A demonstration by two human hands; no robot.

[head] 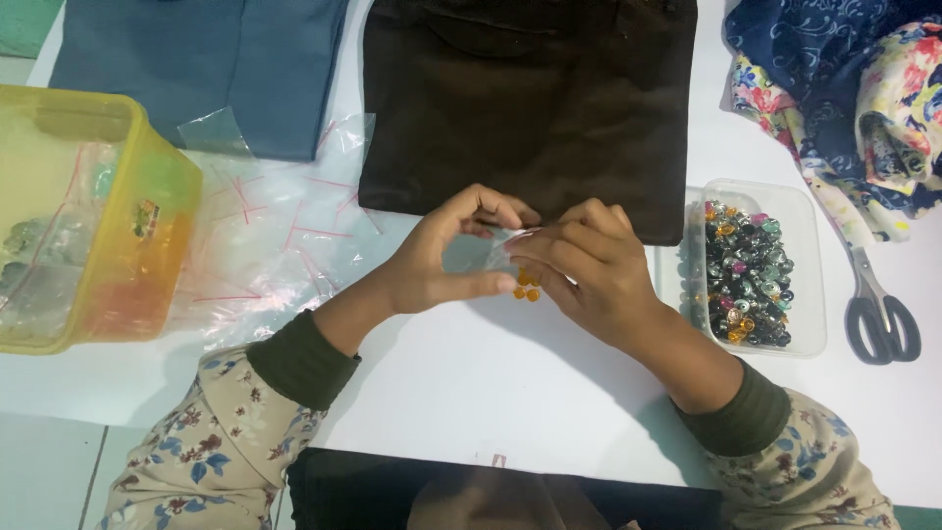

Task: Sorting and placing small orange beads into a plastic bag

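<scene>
We are pinching one small clear bag [488,257] between our left hand [439,263] and right hand [589,270], fingers curled tight on its edges over the white table [491,373]. Two or three orange beads [528,286] are sitting in its bottom; the exact count is hard to make out. One clear tray of beads [751,270] is lying beside the right hand, one pair of scissors [876,309] beyond, one yellow tub [83,216] left, partly cut off

left hand [446,260]: fingers curled, thumb and fingertips pinched
right hand [589,270]: fingers bent, pinching, fingertips meeting the left's
</scene>
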